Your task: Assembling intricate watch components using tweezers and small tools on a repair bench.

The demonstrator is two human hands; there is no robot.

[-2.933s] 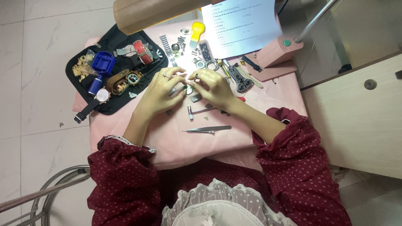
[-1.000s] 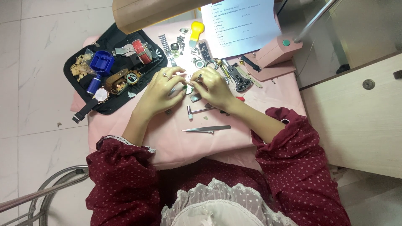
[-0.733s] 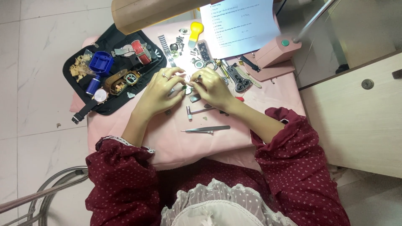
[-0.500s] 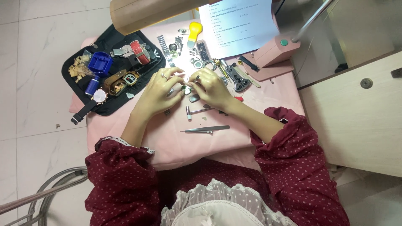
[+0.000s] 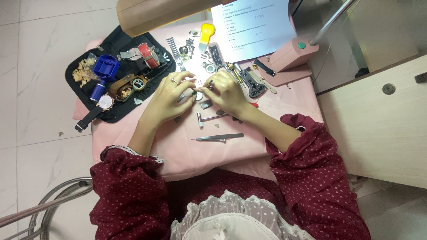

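Pink-clothed table (image 5: 178, 151); black tool tray (image 5: 116, 116) at its far left; left hand (image 5: 167, 98) and right hand (image 5: 227, 91), unmoved from a second ago, pinching one small watch part (image 5: 199, 94) mid-table; tweezers (image 5: 219, 138) nearer the body.

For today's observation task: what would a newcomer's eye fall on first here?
Both hands, the left hand and right hand, meet over a small metal part at the middle of the pink cloth. To the left lies a black tray of watches; tweezers lie nearer the person.
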